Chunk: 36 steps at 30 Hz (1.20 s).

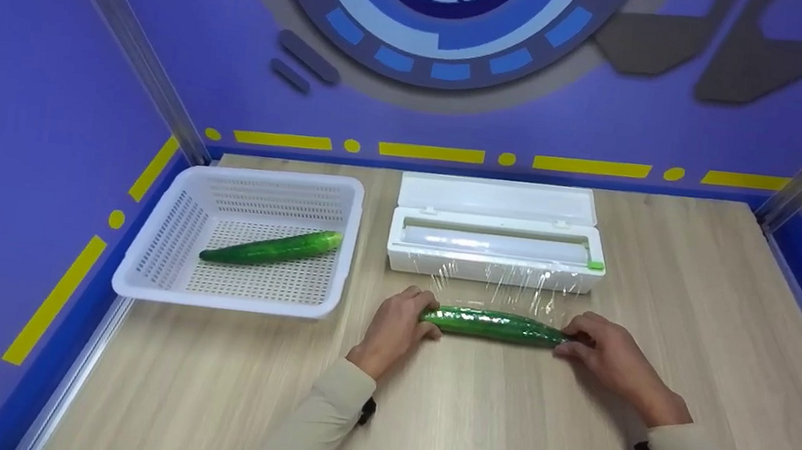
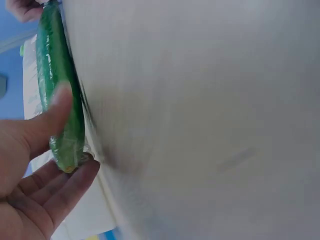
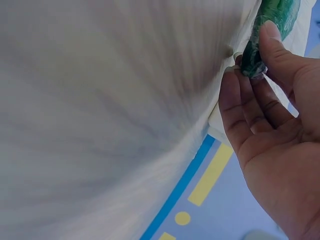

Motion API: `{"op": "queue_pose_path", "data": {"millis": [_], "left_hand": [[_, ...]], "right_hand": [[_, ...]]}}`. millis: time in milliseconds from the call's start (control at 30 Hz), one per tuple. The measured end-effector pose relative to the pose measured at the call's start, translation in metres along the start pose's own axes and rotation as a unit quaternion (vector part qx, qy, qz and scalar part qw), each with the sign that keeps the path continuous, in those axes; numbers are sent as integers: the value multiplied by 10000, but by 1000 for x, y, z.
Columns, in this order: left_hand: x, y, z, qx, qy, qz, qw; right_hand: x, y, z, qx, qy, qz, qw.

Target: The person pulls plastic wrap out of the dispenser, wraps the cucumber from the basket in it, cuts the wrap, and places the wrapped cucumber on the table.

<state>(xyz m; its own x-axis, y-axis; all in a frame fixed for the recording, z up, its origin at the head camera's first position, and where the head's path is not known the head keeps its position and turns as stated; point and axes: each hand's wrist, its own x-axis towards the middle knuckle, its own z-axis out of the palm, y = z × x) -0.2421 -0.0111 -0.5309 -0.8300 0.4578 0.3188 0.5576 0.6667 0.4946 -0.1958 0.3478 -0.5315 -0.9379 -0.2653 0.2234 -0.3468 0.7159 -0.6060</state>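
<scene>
A green cucumber with shiny cling film around it lies crosswise on the wooden table. My left hand holds its left end; in the left wrist view the thumb lies over the cucumber and the fingers reach beneath the tip. At the darker right end, my right hand pinches the film-covered tip between thumb and fingers. Clear cling film stretches from the cucumber back to a white wrap dispenser, whose lid stands open behind the roll.
To the left stands a white perforated basket with another cucumber lying in it. A small green slider sits at the dispenser's right end. Blue-purple panels with yellow marks enclose the table at the back and sides.
</scene>
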Motion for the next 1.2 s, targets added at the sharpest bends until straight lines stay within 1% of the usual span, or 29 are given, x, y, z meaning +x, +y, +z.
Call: {"op": "queue_pose_path", "data": {"millis": [67,133,200,300,367,433,500,600,667,700,767,900,1000,1100,1200], "left_hand": [[3,0,0,-231,-43,-74,9997],[5,1,-1,-355,-145,-109,9992],[6,3,-2,-366,-252,-121,9989],[7,4,-3,-232,-326,-89,9992],[7,5,-4,-117,-357,-88,9993],[7,5,-4,-46,-367,-91,9993],[7,5,-5,-14,-362,-78,9993],[7,5,-6,5,-364,-69,9993],[7,5,-7,-20,-378,-73,9993],[7,4,-7,-35,-382,-84,9992],[7,4,-8,-66,-388,-107,9992],[6,2,-8,-185,-385,-132,9990],[5,2,-7,-185,-361,-105,9991],[4,2,-7,-128,-344,-74,9993],[4,2,-7,-126,-336,-57,9993]], "right_hand": [[-1,1,0,11,16,100,9999],[-3,1,-2,36,12,237,9997],[-4,2,-3,77,-26,376,9993],[-4,2,-5,158,-76,512,9985],[-3,2,-7,180,-32,522,9985],[-1,2,-9,163,156,496,9985],[1,3,-12,184,451,542,9973],[6,5,-20,202,981,654,9928],[11,7,-27,255,1202,770,9894],[14,8,-30,276,1250,815,9884],[21,9,-37,344,1190,937,9879],[37,9,-46,544,788,1184,9883],[50,9,-47,539,616,1210,9893],[62,11,-44,460,639,1188,9898],[68,15,-39,400,853,1086,9896]]}}
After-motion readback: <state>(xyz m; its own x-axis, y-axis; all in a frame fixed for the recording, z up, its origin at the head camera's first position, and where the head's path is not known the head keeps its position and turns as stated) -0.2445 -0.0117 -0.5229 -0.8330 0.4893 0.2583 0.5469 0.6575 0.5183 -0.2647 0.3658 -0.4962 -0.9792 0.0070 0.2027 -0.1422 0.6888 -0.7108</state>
